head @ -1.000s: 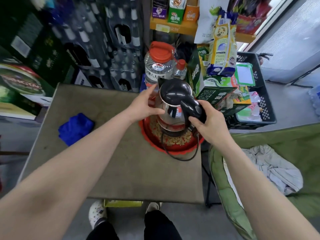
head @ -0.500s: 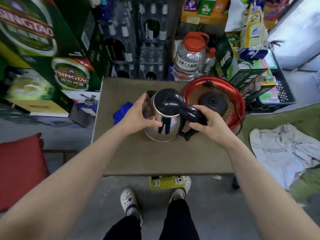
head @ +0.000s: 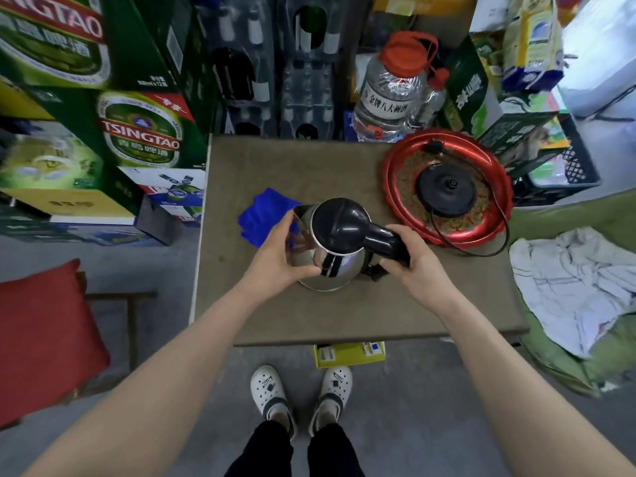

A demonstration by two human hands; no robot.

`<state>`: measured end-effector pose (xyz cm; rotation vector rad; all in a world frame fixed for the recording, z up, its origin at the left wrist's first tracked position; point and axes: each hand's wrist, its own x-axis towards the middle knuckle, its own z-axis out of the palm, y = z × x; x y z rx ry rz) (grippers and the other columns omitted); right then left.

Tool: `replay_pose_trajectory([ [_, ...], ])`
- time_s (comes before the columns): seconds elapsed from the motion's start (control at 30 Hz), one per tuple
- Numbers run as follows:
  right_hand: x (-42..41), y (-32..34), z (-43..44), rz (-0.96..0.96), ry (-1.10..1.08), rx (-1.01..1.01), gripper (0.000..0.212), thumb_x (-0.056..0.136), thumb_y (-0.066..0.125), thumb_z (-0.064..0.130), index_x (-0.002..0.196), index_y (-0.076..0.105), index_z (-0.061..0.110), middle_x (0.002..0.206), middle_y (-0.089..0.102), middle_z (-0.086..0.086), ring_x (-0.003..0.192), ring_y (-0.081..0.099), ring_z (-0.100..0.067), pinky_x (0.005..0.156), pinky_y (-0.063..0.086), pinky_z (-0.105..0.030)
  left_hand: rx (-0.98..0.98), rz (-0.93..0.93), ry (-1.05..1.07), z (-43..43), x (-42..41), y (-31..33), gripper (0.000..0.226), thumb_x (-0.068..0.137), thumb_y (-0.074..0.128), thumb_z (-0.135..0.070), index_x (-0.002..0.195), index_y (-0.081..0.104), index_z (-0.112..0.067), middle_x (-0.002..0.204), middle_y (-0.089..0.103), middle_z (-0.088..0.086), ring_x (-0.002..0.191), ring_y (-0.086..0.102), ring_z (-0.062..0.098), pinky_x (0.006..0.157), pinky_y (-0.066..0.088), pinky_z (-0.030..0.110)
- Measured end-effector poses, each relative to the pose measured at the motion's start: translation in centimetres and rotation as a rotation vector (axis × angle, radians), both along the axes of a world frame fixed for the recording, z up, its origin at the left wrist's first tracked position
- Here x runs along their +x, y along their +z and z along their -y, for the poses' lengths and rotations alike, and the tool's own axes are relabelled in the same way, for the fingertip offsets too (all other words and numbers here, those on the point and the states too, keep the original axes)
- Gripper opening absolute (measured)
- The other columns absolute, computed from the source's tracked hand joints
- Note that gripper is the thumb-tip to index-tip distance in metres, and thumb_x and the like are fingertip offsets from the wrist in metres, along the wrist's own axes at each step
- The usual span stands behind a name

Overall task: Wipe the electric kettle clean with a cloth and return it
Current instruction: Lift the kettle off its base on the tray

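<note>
Both hands hold the shiny steel electric kettle with the black lid (head: 335, 242): the left hand (head: 278, 259) is cupped against its polished left wall, fingers wrapped round the body, and the right hand (head: 418, 261) is closed round the black handle that juts out to the right. The kettle's bottom sits on or just above the brown-topped table (head: 344, 311), near its middle; I cannot tell which.

Going left to right: green beer cartons (head: 137, 132) are stacked at the far left, with a red cushion (head: 44, 339) nearer, on the floor side. On the table, just left of the kettle and partly behind the left hand, lies the crumpled blue cloth (head: 263, 218). Right of the kettle and apart from it, a round red tray (head: 395, 187) carries the black kettle base (head: 447, 189), whose cord loops over the tray's near rim. Beyond the tray stands a clear plastic jug with a red cap (head: 392, 91). At the far right, a pale rumpled fabric (head: 568, 280) lies on a green seat.
</note>
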<state>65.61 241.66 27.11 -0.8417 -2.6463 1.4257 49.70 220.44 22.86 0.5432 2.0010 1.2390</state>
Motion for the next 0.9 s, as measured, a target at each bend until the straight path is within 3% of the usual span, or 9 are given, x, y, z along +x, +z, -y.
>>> replay_pose_trajectory([
  [0.13,0.3,-0.4,0.1,0.020,-0.010,0.061,0.059,0.086,0.066,-0.002,0.130,0.050,0.034,0.121,0.056,0.002,0.107,0.053,0.000,0.088,0.042,-0.018,-0.146,-0.164,-0.024,1.9,-3.6,-2.9,0.079,0.078,0.065,0.004,0.149,0.038,-0.019,0.149,0.041,0.007,0.135,0.045,0.023,0.113,0.040,0.042],
  [0.2,0.4,-0.8,0.2,0.027,-0.042,0.092,0.065,0.084,0.062,-0.008,0.134,0.049,0.032,0.122,0.054,0.003,0.107,0.052,0.002,0.086,0.041,-0.018,-0.324,-0.282,0.073,1.7,-5.7,-4.6,0.070,0.085,0.064,-0.005,0.149,0.038,-0.013,0.149,0.044,0.016,0.136,0.043,0.033,0.113,0.035,0.041],
  [0.27,0.4,-1.1,0.5,0.020,-0.051,0.125,0.075,0.078,0.056,-0.014,0.134,0.047,0.035,0.124,0.054,0.003,0.106,0.051,0.001,0.091,0.039,-0.015,-0.444,-0.241,0.193,0.6,-7.3,-6.1,0.072,0.091,0.063,-0.019,0.153,0.027,-0.007,0.151,0.041,0.023,0.136,0.042,0.041,0.110,0.034,0.044],
  [0.37,0.6,-1.2,1.0,0.014,-0.061,0.118,0.084,0.071,0.050,-0.017,0.136,0.046,0.037,0.128,0.053,0.005,0.117,0.050,0.000,0.098,0.033,-0.005,-0.563,-0.222,0.202,-1.3,-8.6,-7.6,0.078,0.092,0.065,-0.028,0.151,0.024,0.003,0.148,0.040,0.030,0.135,0.040,0.044,0.112,0.031,0.047],
  [0.47,0.7,-0.7,1.2,0.026,-0.072,0.094,0.090,0.067,0.043,-0.019,0.142,0.046,0.031,0.134,0.052,0.006,0.124,0.047,0.001,0.104,0.030,-0.006,-0.631,-0.225,0.149,-2.3,-8.6,-7.0,0.055,0.091,0.066,-0.026,0.133,0.050,0.006,0.133,0.055,0.028,0.125,0.051,0.041,0.101,0.041,0.043],
  [0.6,0.7,1.2,1.3,0.039,-0.096,0.152,0.097,0.063,0.038,-0.024,0.146,0.047,0.026,0.145,0.050,0.002,0.137,0.043,-0.012,0.114,0.029,-0.021,-0.427,0.012,0.283,-0.6,-8.4,-4.3,0.042,0.088,0.068,-0.018,0.127,0.061,-0.004,0.124,0.066,0.021,0.115,0.061,0.037,0.094,0.047,0.039],
  [0.73,0.5,4.4,2.5,-0.076,-0.288,0.272,0.084,0.074,0.044,-0.021,0.143,0.050,0.025,0.140,0.054,0.002,0.133,0.048,-0.015,0.114,0.040,-0.036,-0.164,0.064,0.378,3.1,-7.0,1.6,0.032,0.086,0.065,-0.006,0.118,0.059,-0.010,0.107,0.064,0.012,0.108,0.061,0.035,0.084,0.048,0.038],
  [0.83,-0.2,7.0,4.8,-0.267,-0.303,0.247,0.051,0.091,0.052,-0.006,0.134,0.056,0.022,0.118,0.061,0.003,0.109,0.060,-0.011,0.098,0.052,-0.039,0.052,0.247,0.359,5.7,-4.5,6.9,0.035,0.071,0.076,-0.016,0.103,0.061,-0.018,0.109,0.068,0.013,0.108,0.064,0.035,0.096,0.052,0.050],
  [0.9,-0.7,8.6,7.1,-0.252,-0.224,0.116,0.041,0.096,0.062,0.021,0.136,0.054,0.026,0.116,0.061,0.007,0.107,0.059,-0.005,0.093,0.053,-0.031,0.135,0.326,0.234,6.8,-2.3,9.8,0.047,0.060,0.079,-0.024,0.104,0.063,-0.022,0.109,0.072,0.010,0.103,0.068,0.031,0.093,0.053,0.049],
])
